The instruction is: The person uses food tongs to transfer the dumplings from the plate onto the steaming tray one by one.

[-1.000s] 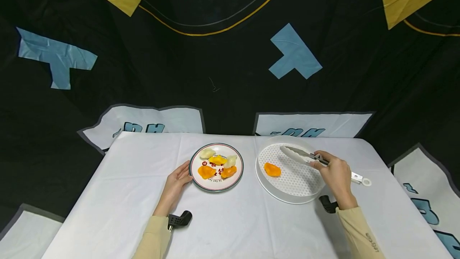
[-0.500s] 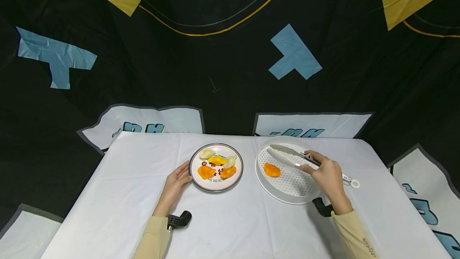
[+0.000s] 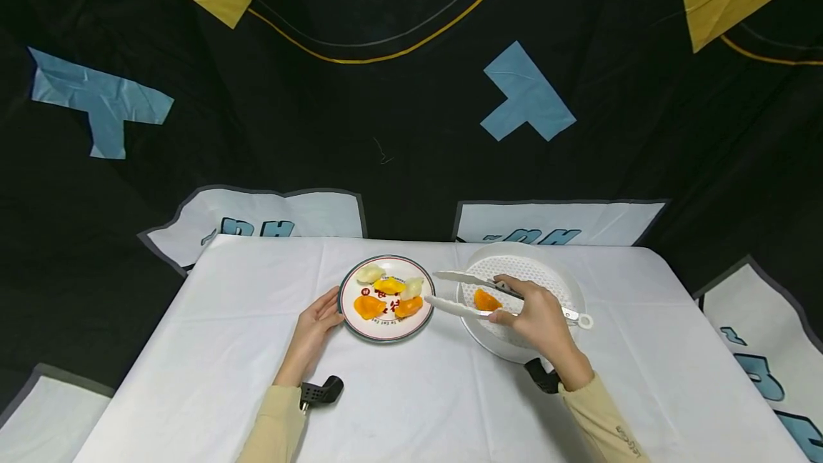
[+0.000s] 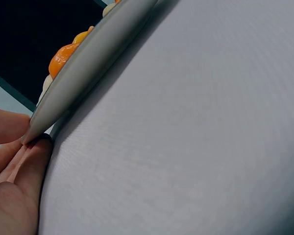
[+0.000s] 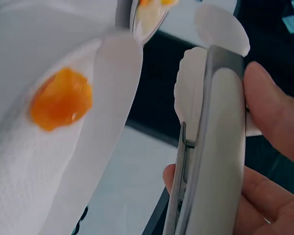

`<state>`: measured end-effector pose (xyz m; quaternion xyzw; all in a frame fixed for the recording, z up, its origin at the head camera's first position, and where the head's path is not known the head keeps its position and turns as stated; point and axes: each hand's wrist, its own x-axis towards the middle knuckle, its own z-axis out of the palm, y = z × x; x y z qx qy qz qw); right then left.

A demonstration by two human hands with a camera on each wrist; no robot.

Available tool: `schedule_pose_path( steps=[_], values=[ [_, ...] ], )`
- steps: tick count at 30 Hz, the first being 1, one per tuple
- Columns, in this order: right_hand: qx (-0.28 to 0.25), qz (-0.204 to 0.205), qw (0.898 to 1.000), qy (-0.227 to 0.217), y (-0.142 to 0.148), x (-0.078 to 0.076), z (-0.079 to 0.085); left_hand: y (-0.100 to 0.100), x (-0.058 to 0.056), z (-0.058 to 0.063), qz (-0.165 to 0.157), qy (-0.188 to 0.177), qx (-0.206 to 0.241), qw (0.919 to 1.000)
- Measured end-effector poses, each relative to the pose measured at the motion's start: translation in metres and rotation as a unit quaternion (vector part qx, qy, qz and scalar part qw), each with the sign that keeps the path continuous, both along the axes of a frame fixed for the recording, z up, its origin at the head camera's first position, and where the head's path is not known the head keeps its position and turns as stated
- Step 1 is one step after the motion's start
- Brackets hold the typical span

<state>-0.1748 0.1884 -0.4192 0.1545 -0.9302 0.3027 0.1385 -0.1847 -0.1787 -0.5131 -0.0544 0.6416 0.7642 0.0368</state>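
Note:
My left hand point(image 3: 315, 326) pinches the left rim of a round plate point(image 3: 386, 332), thumb above and fingers underneath, as the left wrist view shows. Several dumpling-like pieces lie on the plate: a yellow one point(image 3: 388, 286), orange ones point(image 3: 369, 307) and pale ones point(image 3: 370, 274). White-tipped tongs point(image 3: 453, 306) are held in my right hand point(image 3: 543, 316), their arms spread with nothing between the tips. Those tips hover between the plate and a round white steamer tray point(image 3: 527, 263). One orange dumpling-like piece point(image 5: 61, 99) sits in the tray, seen beneath the tongs in the head view.
A white cloth covers the table point(image 3: 398, 406). The plate stands left of the tray with a narrow strip of cloth between them. Behind the table hangs a black backdrop point(image 3: 386, 127) with blue and yellow shapes.
My right hand has moved left with the tongs, from over the tray toward the plate, and the tong arms have spread wider. The left hand and the plate have stayed put.

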Motion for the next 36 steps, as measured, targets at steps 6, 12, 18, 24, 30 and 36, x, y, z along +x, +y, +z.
schedule_pose_path(
  steps=[6,12,18,24,30,36],
  values=[
    [0.017,0.04,0.999,-0.002,-0.02,0.0,-0.006,0.001,0.0,0.0,0.001,0.001,0.001,1.0],
    [0.042,0.035,0.998,-0.01,-0.033,-0.004,-0.013,0.001,0.0,0.001,0.002,-0.001,-0.002,1.0],
    [0.066,0.034,0.997,-0.011,-0.042,-0.008,-0.014,0.001,0.0,0.001,0.004,-0.004,0.004,1.0],
    [0.078,0.038,0.996,-0.022,-0.046,-0.011,-0.014,0.001,0.001,0.001,0.003,-0.004,0.002,1.0],
    [0.072,0.05,0.996,-0.021,-0.05,-0.012,-0.017,0.001,0.001,0.001,0.004,-0.002,0.003,1.0],
    [0.055,0.045,0.997,0.008,-0.053,-0.01,-0.023,0.0,0.0,-0.001,0.004,-0.002,0.005,1.0]
  ],
)
